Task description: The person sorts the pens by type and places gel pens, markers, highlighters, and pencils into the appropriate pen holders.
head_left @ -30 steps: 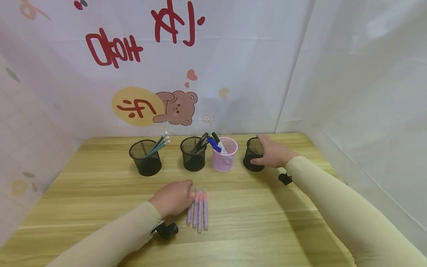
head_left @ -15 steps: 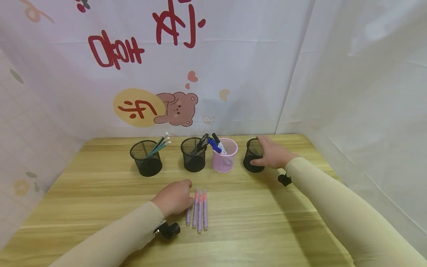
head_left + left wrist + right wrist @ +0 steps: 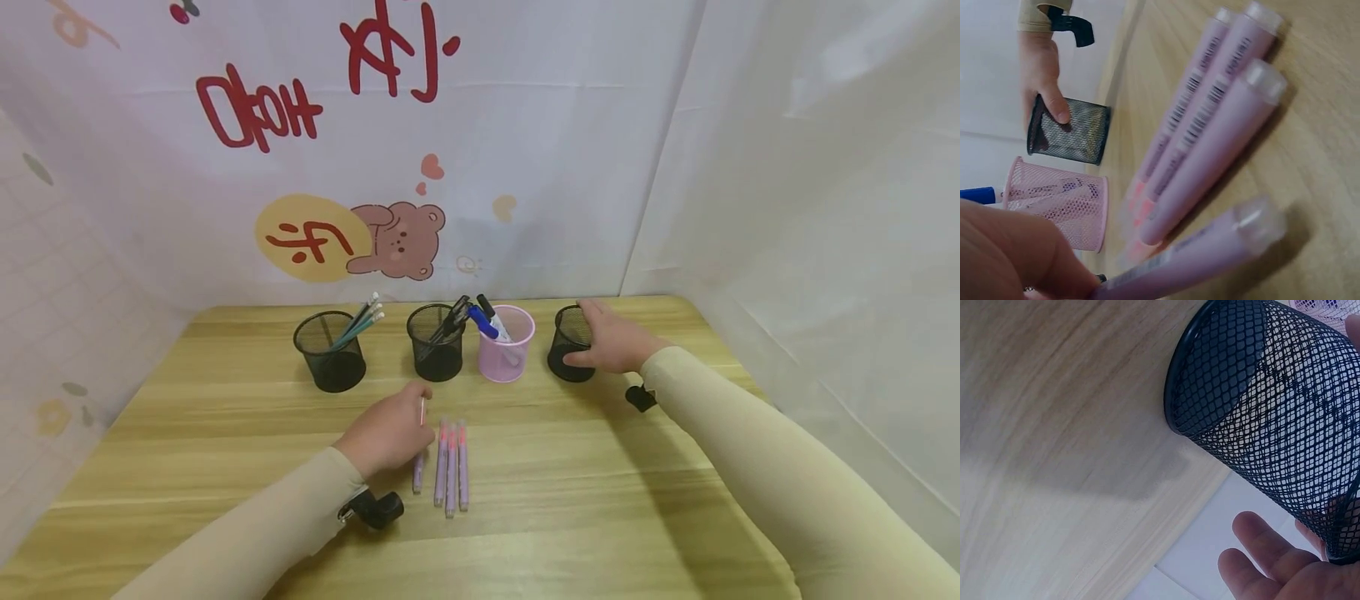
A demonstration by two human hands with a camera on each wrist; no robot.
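Note:
In the head view my left hand (image 3: 392, 432) pinches a pale purple highlighter (image 3: 417, 475) between thumb and fingers. Its lower end points toward me, and in the left wrist view this highlighter (image 3: 1197, 259) looks tilted, with a shadow beside it. Just to the right lie several more purple highlighters (image 3: 452, 471) with pink necks, side by side on the table. At the back right my right hand (image 3: 618, 340) holds a black mesh pen cup (image 3: 567, 346) around its side. That cup (image 3: 1297, 412) stands upright on the table, with no pens visible in it.
A pink mesh cup (image 3: 502, 361) holds a blue-capped and a black-capped marker. Left of it stands a black mesh cup (image 3: 438, 362) with black pens, then another black cup (image 3: 339, 371) with pencils. A white printed curtain (image 3: 555, 167) hangs behind the wooden table (image 3: 570, 517).
My left hand has drawn one highlighter slightly left, away from the others, and its far end now looks raised. My right hand and the black cup have stayed put.

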